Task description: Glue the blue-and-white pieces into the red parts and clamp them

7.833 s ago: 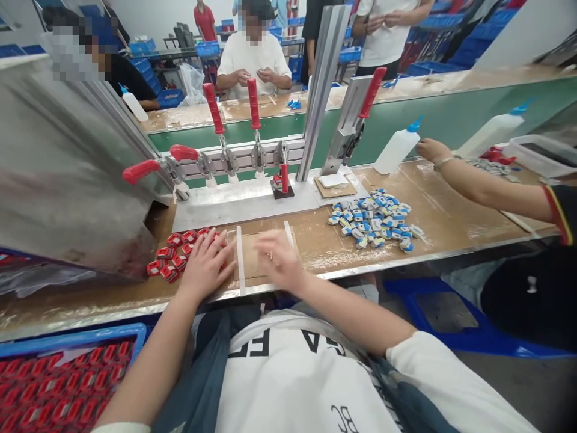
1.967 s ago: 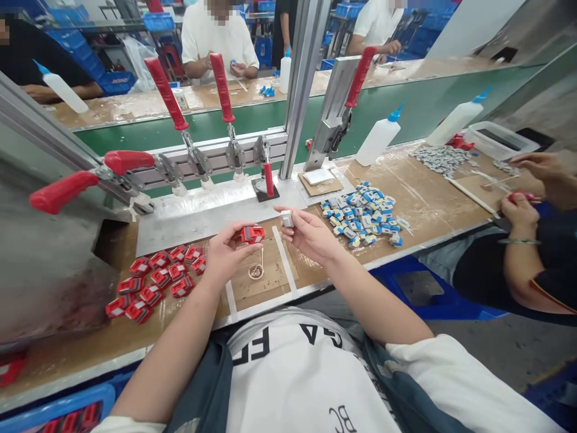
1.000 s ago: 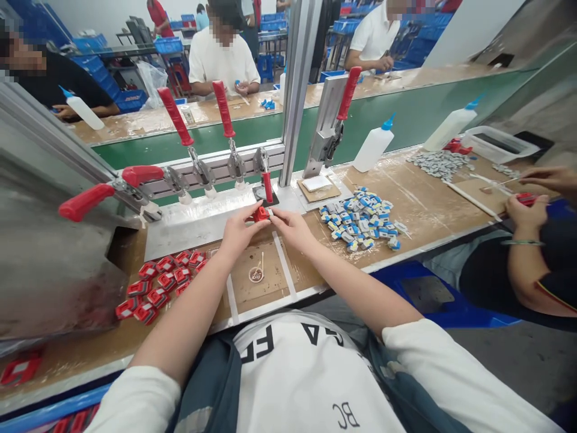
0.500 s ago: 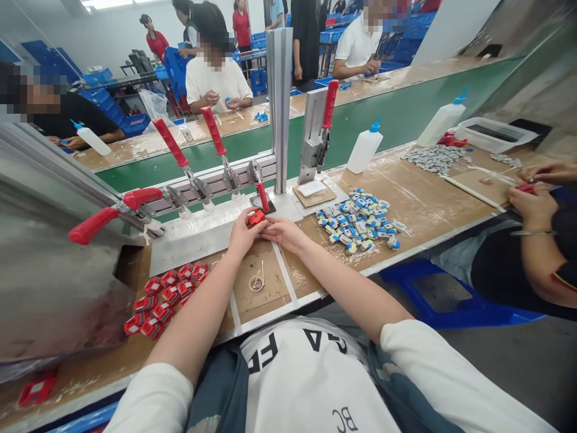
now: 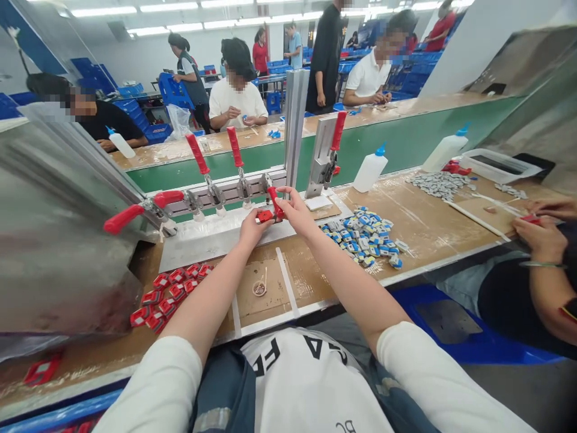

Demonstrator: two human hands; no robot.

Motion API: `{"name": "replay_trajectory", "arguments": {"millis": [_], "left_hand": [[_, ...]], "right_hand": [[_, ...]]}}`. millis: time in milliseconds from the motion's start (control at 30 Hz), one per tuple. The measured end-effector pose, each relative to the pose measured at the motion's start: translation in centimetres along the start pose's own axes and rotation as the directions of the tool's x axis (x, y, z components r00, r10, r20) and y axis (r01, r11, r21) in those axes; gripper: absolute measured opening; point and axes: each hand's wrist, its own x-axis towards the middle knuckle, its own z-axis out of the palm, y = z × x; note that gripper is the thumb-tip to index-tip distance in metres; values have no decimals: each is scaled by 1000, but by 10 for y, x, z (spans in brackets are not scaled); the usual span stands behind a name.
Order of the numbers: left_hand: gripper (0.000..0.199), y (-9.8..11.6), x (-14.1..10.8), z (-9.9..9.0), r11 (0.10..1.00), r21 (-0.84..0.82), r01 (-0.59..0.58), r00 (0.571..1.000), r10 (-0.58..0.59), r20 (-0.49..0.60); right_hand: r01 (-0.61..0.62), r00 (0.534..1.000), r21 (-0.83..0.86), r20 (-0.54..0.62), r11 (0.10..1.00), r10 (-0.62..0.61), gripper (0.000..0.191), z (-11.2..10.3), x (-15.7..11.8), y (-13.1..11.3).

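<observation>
My left hand (image 5: 253,228) holds a small red part (image 5: 265,216) in its fingers, just left of a lowered red clamp handle (image 5: 275,202). My right hand (image 5: 294,211) has its fingers wrapped round that handle. The clamp is mounted on a metal rail (image 5: 229,187) with several other toggle clamps. Left of my left forearm lies a group of red parts (image 5: 177,290). A pile of blue, white and yellow parts (image 5: 364,236) lies right of my right forearm. Nearer my body, a small round cup (image 5: 259,288) with thin sticks stands on cardboard.
An upright clamp (image 5: 323,162) rises behind my right hand, above a small board. White bottles with blue tips (image 5: 370,172) stand farther right. At the right edge a co-worker's hands (image 5: 541,227) hold a red part beside grey pieces (image 5: 439,184). More people sit beyond the green divider.
My right hand has left the side of my left hand and moved up onto the clamp handle. The red part remains in my left hand. The camera view has tilted upward.
</observation>
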Motion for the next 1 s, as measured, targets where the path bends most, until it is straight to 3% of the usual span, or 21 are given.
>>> {"name": "replay_trajectory", "arguments": {"millis": [233, 467, 700, 900, 1000], "left_hand": [[35, -7, 20, 17, 996, 82, -45, 999, 43, 29], [40, -11, 45, 19, 995, 89, -37, 999, 35, 21], [46, -14, 49, 20, 997, 53, -62, 996, 58, 67], [49, -19, 52, 22, 998, 34, -52, 995, 50, 83], [50, -21, 53, 22, 998, 32, -54, 995, 51, 91]], "right_hand": [[-99, 995, 118, 15, 988, 98, 54, 9, 4, -33], [-147, 988, 112, 55, 983, 142, 54, 6, 6, -41], [-135, 989, 37, 64, 990, 133, 53, 4, -5, -25], [-56, 992, -179, 102, 982, 75, 59, -5, -13, -1], [-9, 992, -240, 116, 971, 38, 52, -7, -12, 2]]}}
